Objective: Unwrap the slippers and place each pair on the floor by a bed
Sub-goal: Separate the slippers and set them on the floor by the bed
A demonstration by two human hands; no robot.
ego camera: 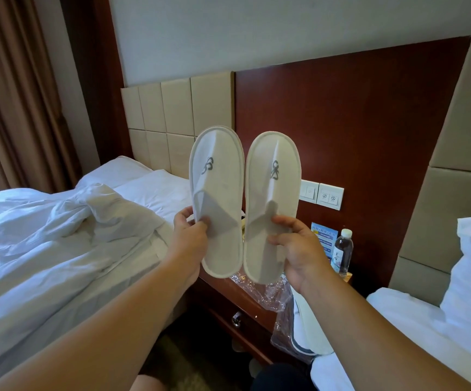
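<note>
— So, what are the hands doing?

— Each grips one slipper, held up in the air between the two beds. The left hand (190, 231) pinches the left slipper (217, 198) at its open heel end, thumb on the insole and fingers behind. The right hand (293, 244) clasps the right slipper (271, 204) the same way, thumb across the insole.

— How do the slippers sit?

— Upright, toes up, tops facing the camera, side by side with their inner edges touching or nearly so. Both are white, unwrapped, with a grey logo on the toe cover.

— And under them?

— A dark wooden nightstand, its tabletop (223, 289) partly covered by a crumpled clear wrapper (268, 292). Lower right, beside the right forearm, another pair (307, 328) of white slippers hangs over the tabletop edge against clear plastic; I cannot tell whether it is fully wrapped.

— Anything else on the tabletop?

— A water bottle (343, 249) stands at the back right, just beside a blue card (323, 232). Switch plates (329, 196) sit on the wood panel behind.

— The beds?

— Left bed (45, 235) has a rumpled white duvet and pillows. Right bed (415, 320) shows a white sheet and one upright pillow. Floor (183, 362) shows dark between them.
</note>
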